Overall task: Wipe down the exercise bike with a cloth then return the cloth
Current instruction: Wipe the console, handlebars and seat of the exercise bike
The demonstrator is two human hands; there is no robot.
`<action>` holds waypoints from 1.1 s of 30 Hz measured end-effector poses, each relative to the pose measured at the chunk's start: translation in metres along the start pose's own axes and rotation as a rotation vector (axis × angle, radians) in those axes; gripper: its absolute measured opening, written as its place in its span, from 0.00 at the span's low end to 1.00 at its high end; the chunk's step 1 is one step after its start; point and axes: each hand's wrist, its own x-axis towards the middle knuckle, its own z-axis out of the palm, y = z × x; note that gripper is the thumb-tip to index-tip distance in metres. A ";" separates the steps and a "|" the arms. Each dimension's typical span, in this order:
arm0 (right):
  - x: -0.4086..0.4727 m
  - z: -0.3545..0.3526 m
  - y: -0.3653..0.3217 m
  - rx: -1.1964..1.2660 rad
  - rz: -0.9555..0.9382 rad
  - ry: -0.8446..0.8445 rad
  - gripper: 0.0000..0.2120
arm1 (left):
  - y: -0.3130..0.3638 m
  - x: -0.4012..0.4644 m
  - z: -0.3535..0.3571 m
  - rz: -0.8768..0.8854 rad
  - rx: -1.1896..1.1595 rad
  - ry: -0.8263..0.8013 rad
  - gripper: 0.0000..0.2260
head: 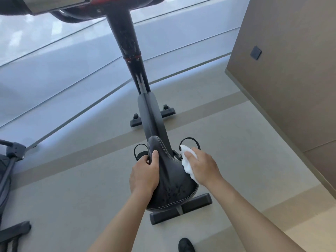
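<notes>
The black exercise bike [145,113] stands straight ahead, its frame running away from me to the handlebar post at the top. Its black stitched saddle [171,177] is right below me. My left hand [144,174] grips the saddle's left side near the nose, thumb on top. My right hand [203,166] presses a crumpled white cloth [187,160] against the saddle's right edge. Both pedals with straps show either side of the saddle nose.
Another machine's dark frame [11,160] stands at the left edge. A glass wall [54,73] runs along the far side. A brown wall [283,70] with a dark switch plate is on the right. My black shoe [185,245] is on the pale floor at the bottom.
</notes>
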 end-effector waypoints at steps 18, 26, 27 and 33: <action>-0.011 0.007 0.008 0.119 -0.003 0.097 0.11 | 0.001 -0.001 0.001 0.031 -0.037 0.021 0.26; -0.062 0.018 0.017 -0.014 -0.123 0.355 0.08 | -0.001 0.001 0.001 0.022 -0.056 -0.027 0.25; -0.058 0.017 0.015 -0.025 -0.101 0.336 0.09 | -0.001 0.002 0.001 0.020 -0.050 -0.031 0.25; -0.019 0.012 -0.020 -0.137 0.020 0.293 0.18 | -0.002 0.004 -0.001 0.019 -0.011 -0.102 0.26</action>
